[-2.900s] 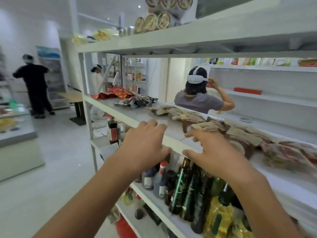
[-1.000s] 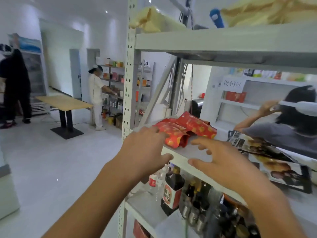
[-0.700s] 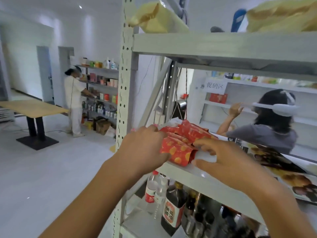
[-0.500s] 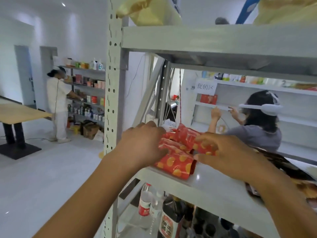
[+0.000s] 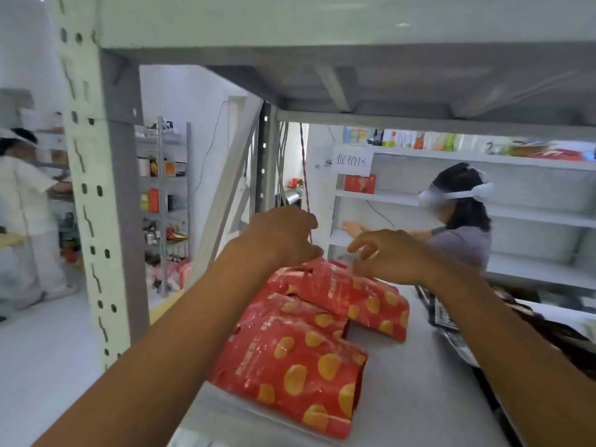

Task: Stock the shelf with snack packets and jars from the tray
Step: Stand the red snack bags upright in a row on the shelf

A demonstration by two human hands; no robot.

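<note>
Fingers (image 5: pixel 310 251) of L hand (image 5: pixel 277 240) pinch rear packet (image 5: pixel 364 298) top, R hand (image 5: pixel 390 256) fingers (image 5: pixel 356 246) loose, touching it, front packets (image 5: pixel 290 366) on shelf (image 5: pixel 416 388)

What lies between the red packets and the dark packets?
Only bare white shelf separates the red packets from the dark packets, per the head view.
</note>
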